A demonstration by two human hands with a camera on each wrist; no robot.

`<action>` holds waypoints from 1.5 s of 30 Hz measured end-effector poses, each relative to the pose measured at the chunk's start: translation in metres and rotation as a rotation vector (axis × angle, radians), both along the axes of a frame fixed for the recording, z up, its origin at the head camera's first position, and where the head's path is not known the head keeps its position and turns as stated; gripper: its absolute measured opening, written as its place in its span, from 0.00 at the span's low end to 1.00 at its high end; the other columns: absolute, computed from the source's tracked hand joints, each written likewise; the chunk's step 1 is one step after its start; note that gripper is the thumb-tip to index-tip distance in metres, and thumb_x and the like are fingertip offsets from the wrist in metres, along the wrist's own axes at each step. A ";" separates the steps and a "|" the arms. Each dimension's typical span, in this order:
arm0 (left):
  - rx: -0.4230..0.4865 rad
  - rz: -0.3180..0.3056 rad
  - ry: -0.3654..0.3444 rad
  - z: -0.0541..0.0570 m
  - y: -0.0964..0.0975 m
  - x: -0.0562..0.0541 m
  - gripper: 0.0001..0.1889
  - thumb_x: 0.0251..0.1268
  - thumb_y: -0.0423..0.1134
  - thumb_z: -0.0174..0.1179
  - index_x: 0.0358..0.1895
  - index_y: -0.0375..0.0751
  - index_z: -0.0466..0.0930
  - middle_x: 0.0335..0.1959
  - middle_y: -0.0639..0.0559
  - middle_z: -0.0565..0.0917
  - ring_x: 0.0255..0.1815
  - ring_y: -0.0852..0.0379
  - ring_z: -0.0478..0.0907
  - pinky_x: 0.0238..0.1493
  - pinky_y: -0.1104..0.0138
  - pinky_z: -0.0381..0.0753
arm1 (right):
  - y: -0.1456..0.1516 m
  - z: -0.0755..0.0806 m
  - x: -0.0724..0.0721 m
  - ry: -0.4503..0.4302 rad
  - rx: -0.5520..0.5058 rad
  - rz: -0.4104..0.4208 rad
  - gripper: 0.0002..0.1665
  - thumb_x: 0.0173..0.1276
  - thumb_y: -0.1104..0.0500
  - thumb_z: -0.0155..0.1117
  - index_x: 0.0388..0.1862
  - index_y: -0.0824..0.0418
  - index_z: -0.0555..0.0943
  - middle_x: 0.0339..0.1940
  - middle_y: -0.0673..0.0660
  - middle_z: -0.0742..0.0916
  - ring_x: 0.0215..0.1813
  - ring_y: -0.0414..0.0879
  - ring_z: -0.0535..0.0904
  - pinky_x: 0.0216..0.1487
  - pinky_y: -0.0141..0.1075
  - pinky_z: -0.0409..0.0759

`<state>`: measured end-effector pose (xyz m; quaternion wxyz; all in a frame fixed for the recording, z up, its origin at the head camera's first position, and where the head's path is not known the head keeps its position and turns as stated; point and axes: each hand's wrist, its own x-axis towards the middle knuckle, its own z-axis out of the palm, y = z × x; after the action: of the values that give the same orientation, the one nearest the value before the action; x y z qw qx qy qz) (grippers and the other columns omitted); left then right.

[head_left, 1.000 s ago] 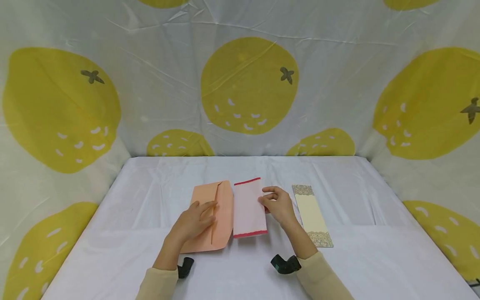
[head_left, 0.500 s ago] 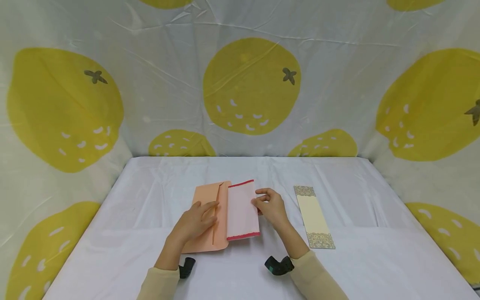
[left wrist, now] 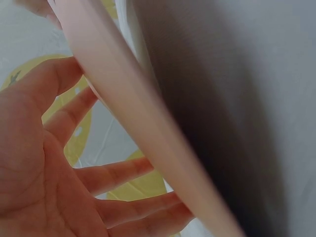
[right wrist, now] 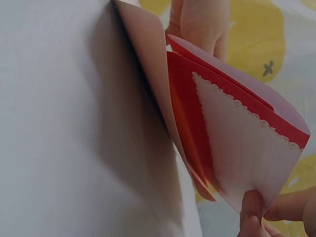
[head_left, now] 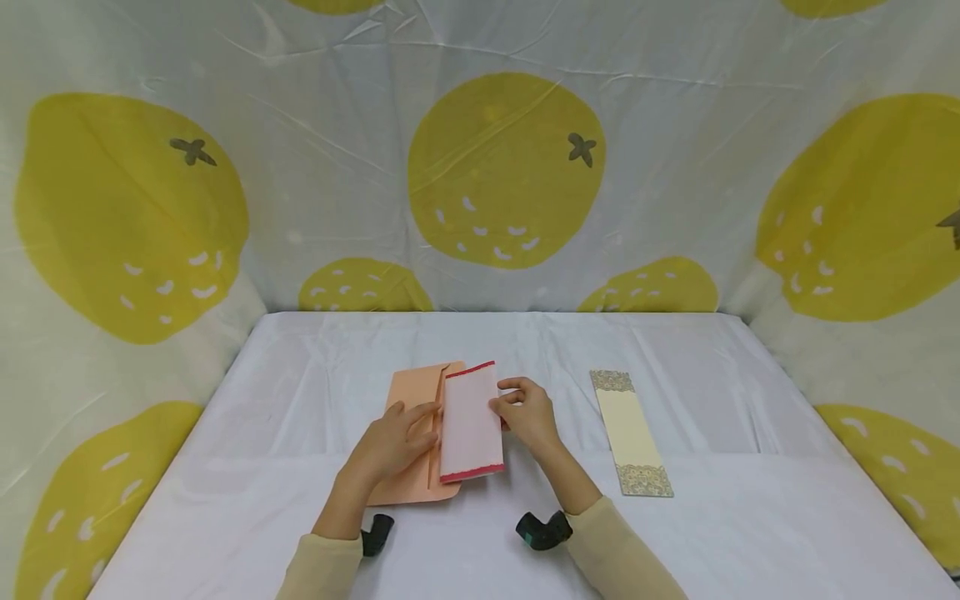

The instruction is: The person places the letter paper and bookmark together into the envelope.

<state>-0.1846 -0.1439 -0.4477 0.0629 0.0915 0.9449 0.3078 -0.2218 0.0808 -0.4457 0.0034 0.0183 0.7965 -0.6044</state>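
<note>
A folded pink card point(head_left: 472, 425) with red borders is pinched at its right edge by my right hand point(head_left: 527, 412). The right wrist view shows the card's lined, lace-edged inside point(right wrist: 242, 148), with the right thumb point(right wrist: 253, 205) on it. A peach envelope point(head_left: 408, 483) lies to the left, its flap side up. The card's left part overlaps the envelope's flap, hiding much of it. My left hand point(head_left: 393, 442) rests on the envelope with spread, fairly straight fingers. In the left wrist view, the fingertips point(left wrist: 143, 165) touch the envelope point(left wrist: 148, 123).
A cream bookmark-like card point(head_left: 632, 433) with patterned ends lies at the right on the white cloth-covered table point(head_left: 750, 517). Behind the table hangs a lemon-print curtain point(head_left: 660, 183). Black wrist devices point(head_left: 543, 531) sit below each hand.
My right hand has moved left with the pink card. It stood beside the envelope and now overlaps the flap. The left hand has stayed on the envelope.
</note>
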 end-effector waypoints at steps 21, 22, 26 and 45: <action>0.009 0.019 0.011 -0.002 0.001 -0.003 0.25 0.67 0.48 0.60 0.67 0.54 0.74 0.68 0.29 0.66 0.61 0.28 0.70 0.55 0.39 0.70 | -0.025 -0.007 -0.003 0.042 0.057 0.012 0.17 0.61 0.67 0.66 0.49 0.68 0.79 0.29 0.58 0.85 0.20 0.44 0.79 0.26 0.36 0.81; 0.010 0.018 0.015 -0.002 0.001 -0.003 0.25 0.67 0.48 0.60 0.67 0.54 0.74 0.68 0.29 0.66 0.61 0.28 0.70 0.55 0.39 0.71 | -0.026 -0.008 -0.003 0.045 0.064 0.014 0.17 0.61 0.67 0.66 0.49 0.69 0.79 0.29 0.58 0.85 0.20 0.44 0.80 0.26 0.36 0.81; 0.010 0.011 0.031 -0.002 0.000 -0.003 0.24 0.67 0.48 0.60 0.66 0.54 0.74 0.67 0.28 0.67 0.58 0.28 0.73 0.54 0.40 0.72 | -0.032 -0.009 -0.002 0.048 0.089 0.017 0.16 0.61 0.67 0.66 0.48 0.68 0.79 0.29 0.57 0.85 0.19 0.45 0.80 0.25 0.36 0.80; -0.015 0.013 0.038 -0.001 0.001 -0.001 0.24 0.66 0.46 0.61 0.66 0.54 0.75 0.65 0.27 0.68 0.57 0.24 0.71 0.51 0.39 0.73 | -0.058 -0.016 0.006 0.048 0.124 0.025 0.13 0.60 0.66 0.68 0.44 0.67 0.78 0.27 0.55 0.83 0.26 0.42 0.77 0.27 0.33 0.77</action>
<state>-0.1852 -0.1432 -0.4484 0.0436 0.0907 0.9489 0.2992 -0.2162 0.0231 -0.4618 -0.0094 -0.0059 0.8326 -0.5538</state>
